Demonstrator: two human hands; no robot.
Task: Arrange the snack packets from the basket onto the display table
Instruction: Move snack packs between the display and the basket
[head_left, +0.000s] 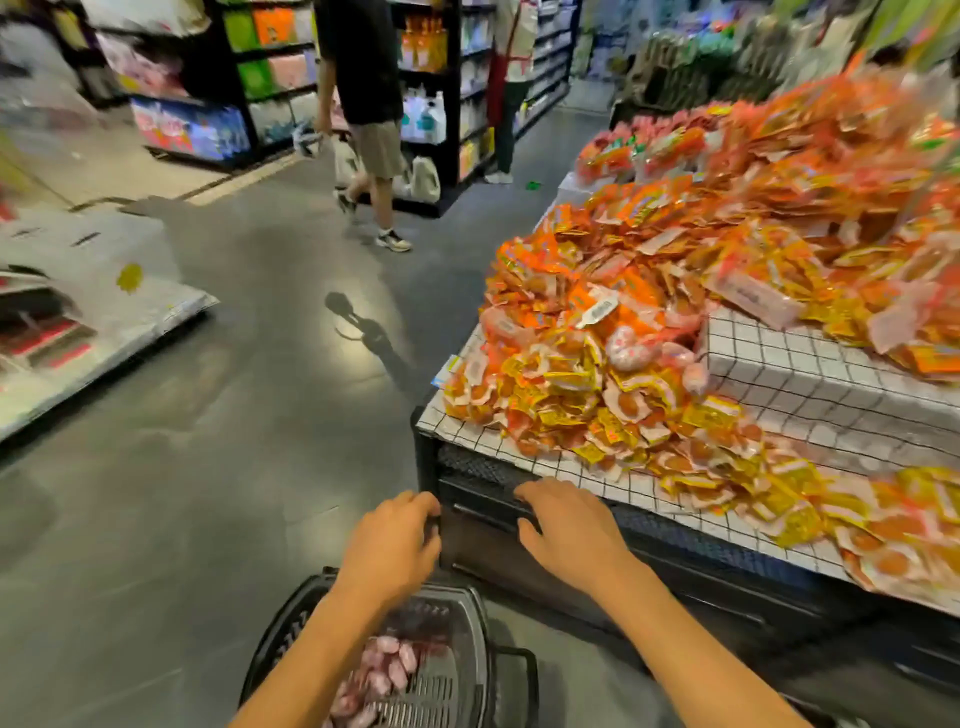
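A black plastic basket (470, 618) stands on the floor below my arms, with several pink snack packets (387, 667) in it. The display table (597, 475) has a white grid-pattern cover and rises to my right. On it lie heaps of orange and yellow packets (587, 384), with a few pink packets (636, 348) among them. My left hand (389, 543) hovers over the basket by the table's black corner, fingers loosely curled, holding nothing. My right hand (569, 525) is palm down against the table's dark front edge, also with nothing in it.
A raised grid-covered step (810, 364) on the table carries more orange packets. A person (366, 104) walks away along the grey aisle; another stands by the shelves (511, 78). A low platform with white sacks (88, 312) lies at the left.
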